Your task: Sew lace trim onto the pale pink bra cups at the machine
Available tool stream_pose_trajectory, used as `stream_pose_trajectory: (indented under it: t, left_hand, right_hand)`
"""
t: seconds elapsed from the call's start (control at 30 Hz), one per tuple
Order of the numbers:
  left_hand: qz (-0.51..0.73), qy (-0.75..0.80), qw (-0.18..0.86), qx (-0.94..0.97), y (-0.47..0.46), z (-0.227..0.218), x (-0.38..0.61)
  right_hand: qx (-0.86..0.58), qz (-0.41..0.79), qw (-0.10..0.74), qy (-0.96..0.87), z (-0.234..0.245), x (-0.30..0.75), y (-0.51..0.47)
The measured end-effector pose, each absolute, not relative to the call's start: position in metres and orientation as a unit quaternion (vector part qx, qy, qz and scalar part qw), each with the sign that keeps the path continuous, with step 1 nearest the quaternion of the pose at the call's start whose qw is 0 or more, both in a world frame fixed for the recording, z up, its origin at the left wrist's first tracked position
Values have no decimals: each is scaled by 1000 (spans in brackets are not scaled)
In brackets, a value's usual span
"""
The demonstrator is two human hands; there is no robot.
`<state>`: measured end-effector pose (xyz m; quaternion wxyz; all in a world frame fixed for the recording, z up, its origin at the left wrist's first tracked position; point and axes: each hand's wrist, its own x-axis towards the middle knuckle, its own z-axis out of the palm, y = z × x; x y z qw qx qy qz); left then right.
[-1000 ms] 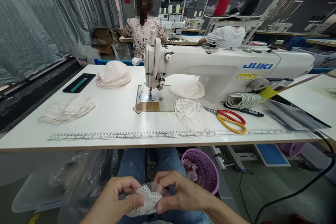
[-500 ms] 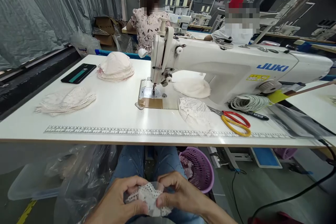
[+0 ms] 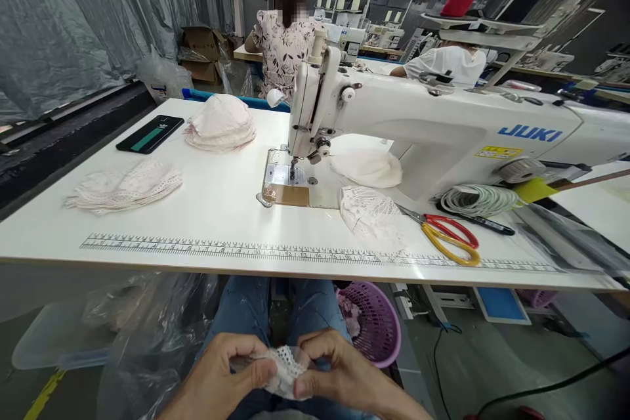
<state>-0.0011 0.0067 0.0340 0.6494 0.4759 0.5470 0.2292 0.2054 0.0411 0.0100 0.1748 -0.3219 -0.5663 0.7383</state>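
Observation:
Over my lap, below the table's front edge, both hands pinch one small piece of white lace fabric (image 3: 285, 371). My left hand (image 3: 233, 367) grips its left side between thumb and fingers. On its right side, my right hand (image 3: 335, 367) does the same, thumb on top. The lace is bunched, with a row of small holes along its upper edge. Part of it is hidden by my fingers. On the table above lie a white lace piece (image 3: 371, 220), a stack of lace pieces (image 3: 125, 185) and a pile of pale cup-shaped pieces (image 3: 220, 123).
A white sewing machine (image 3: 443, 115) stands on the table (image 3: 216, 226). Scissors with red and yellow handles (image 3: 450, 239) lie at its right front, near a coil of cord (image 3: 480, 200). A phone (image 3: 150, 134) lies at the left. Below stands a purple basket (image 3: 388, 325). Two people sit beyond.
My hands have shifted slightly, and the lace between them is more bunched, with less of it showing. The camera view has turned a little, moving the machine rightward in the picture.

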Motion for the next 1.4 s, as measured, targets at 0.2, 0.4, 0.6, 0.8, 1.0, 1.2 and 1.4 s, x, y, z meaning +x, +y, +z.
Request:
stream_pose_trajectory:
  t: [0.2,0.4,0.6,0.8,1.0,1.2,1.4]
  left_hand:
    - [265,538,685,413,6,22,-1]
    - [251,510,698,435,11,23,3]
    - [216,544,630,510,15,31,6]
    - [202,520,652,514,19,32,-5]
    - [190,525,647,519,25,37,-12]
    - [143,599,488,618,62,97,-34]
    - [115,508,407,750,193,139,-45]
  right_hand:
    - [-322,714,164,-600,13,209,42]
    - [-297,684,148,-650,23,213,51]
    - [-353,612,169,-687,26,201,54]
    - [-379,594,135,-697,34,194,55]
    - [-415,548,98,-720,47,190,57]
    - [-393,477,142,-773,82,166,76]
    - [-451,233,183,-842,91,143,159]
